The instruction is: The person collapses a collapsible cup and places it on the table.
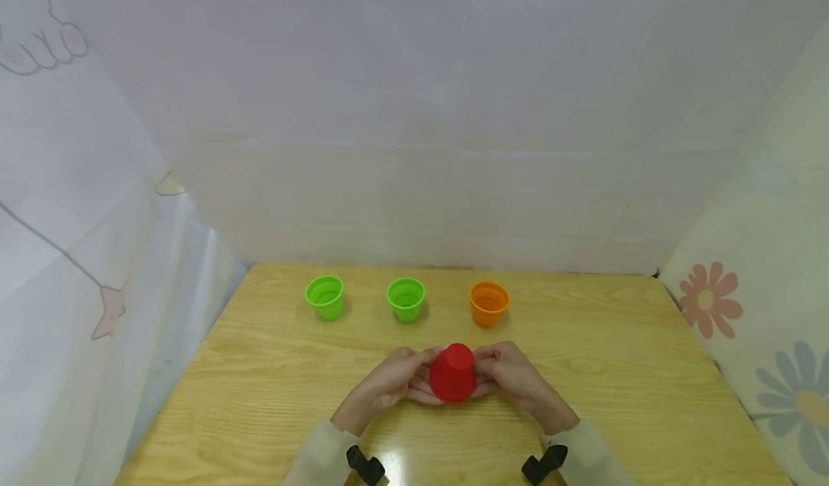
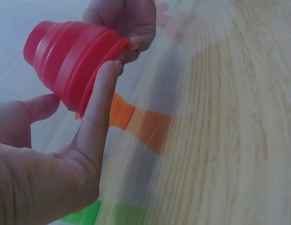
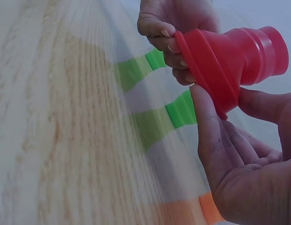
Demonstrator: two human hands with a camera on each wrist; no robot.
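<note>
A red collapsible cup (image 1: 453,372) is held between both hands above the table, its narrow base up and its wide rim toward the person. My left hand (image 1: 396,378) grips the rim on one side, thumb on the ribbed wall and fingers along the rim in the left wrist view. Opposite it, my right hand (image 1: 512,378) pinches the other side in the same way. In the right wrist view the cup's wall (image 3: 220,65) bends in unevenly, partly folded near the rim.
Two green cups (image 1: 325,297) and an orange cup (image 1: 488,303) stand upright in a row along the back of the wooden table (image 1: 272,414). Behind and beside the table hang pale sheets (image 1: 414,183), printed with flowers on the right.
</note>
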